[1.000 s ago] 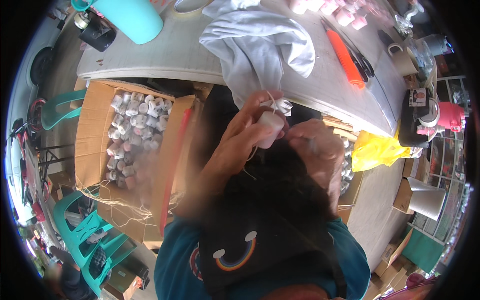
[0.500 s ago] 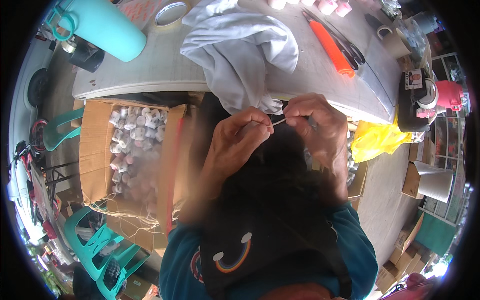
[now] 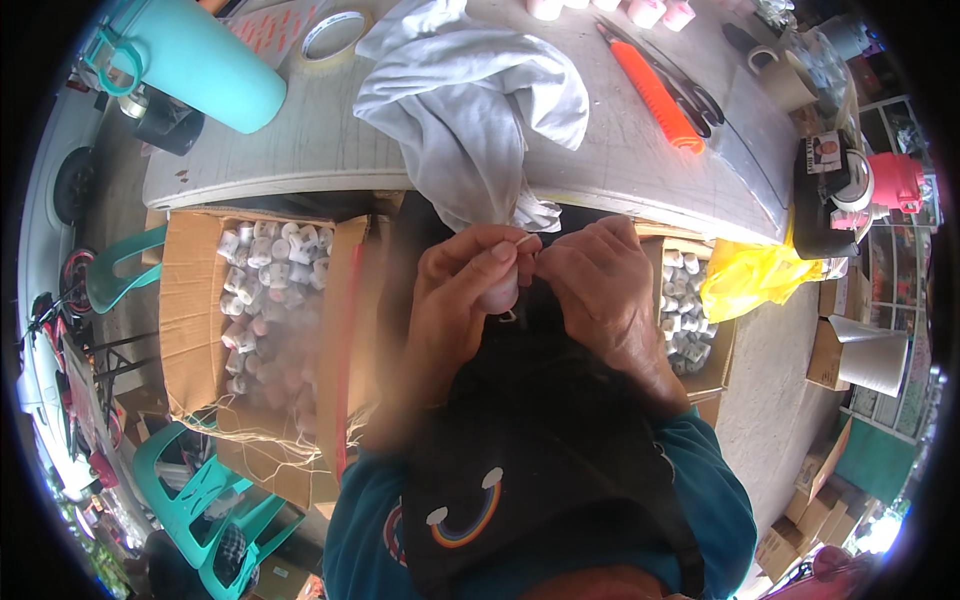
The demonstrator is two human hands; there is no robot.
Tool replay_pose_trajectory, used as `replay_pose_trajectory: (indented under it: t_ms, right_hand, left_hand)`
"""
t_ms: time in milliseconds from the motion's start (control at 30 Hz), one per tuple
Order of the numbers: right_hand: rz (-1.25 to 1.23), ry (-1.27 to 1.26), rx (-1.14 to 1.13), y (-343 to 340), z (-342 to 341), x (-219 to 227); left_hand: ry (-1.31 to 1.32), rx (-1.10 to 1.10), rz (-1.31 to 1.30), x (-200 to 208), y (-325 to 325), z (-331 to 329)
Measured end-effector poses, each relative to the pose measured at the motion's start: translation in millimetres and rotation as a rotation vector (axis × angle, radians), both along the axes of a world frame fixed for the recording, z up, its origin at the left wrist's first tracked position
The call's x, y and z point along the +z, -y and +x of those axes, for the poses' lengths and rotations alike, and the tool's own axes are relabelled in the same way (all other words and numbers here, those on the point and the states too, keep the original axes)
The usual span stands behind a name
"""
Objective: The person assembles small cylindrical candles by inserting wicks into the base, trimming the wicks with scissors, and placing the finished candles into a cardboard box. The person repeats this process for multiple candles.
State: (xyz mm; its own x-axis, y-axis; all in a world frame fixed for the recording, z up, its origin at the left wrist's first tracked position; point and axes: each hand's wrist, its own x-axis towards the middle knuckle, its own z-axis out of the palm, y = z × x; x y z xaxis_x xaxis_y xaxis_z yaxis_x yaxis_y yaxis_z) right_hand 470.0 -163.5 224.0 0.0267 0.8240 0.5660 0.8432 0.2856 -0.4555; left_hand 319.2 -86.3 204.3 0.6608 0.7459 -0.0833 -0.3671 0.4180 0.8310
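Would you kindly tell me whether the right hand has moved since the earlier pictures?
Yes, the right hand has shifted left, uncovering more of the right box.

A smooth, pale grey table [image 3: 340, 140] carries a crumpled light-grey cloth [image 3: 465, 100], draped over its near edge. A turquoise cylindrical tumbler [image 3: 205, 70], beige tape roll [image 3: 325, 62], orange-bodied cutter [image 3: 650, 85] and black-handled scissors [image 3: 706, 108] also rest there.
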Motion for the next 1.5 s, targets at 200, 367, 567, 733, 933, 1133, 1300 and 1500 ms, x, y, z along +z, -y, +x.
replay_pose_trajectory:
  t_ms: [200, 367, 567, 733, 933, 1133, 1300, 1500]
  right_hand:
    - [-0.002, -0.279, -0.018, 3.8, -3.4, 10.9]
    - [-0.071, -0.524, 0.032, 0.9, -3.1, 6.6]
    - [-0.096, -0.644, 0.026, 0.8, -2.2, 3.3]
    - [-0.041, -0.67, 0.051, -1.9, -3.8, 2.2]
    - [0.014, -0.487, 0.089, -2.0, -3.8, 1.8]
    - [0.042, -0.256, 0.054, -3.6, 0.4, -0.4]
    - [0.056, -0.156, 0.001, -5.1, -0.4, -2.9]
    - [0.03, -0.112, -0.018, -8.4, 0.8, -4.5]
  left_hand:
    - [-0.379, 0.175, 1.038, 6.9, -4.1, -0.7]
    - [-0.484, 0.148, 1.068, 11.5, -2.3, -0.3]
    - [-0.493, 0.288, 1.216, 9.2, 0.6, 5.6]
    - [-0.476, 0.373, 1.213, 7.1, -0.8, 9.0]
    - [-0.344, 0.143, 0.466, 9.9, 3.7, 2.5]
    - [-0.373, 0.133, 0.619, 8.2, -0.2, 1.3]
    - [-0.422, 0.209, 0.829, 6.4, -1.4, 2.1]
    - [-0.419, 0.36, 1.057, 1.3, -2.3, 8.9]
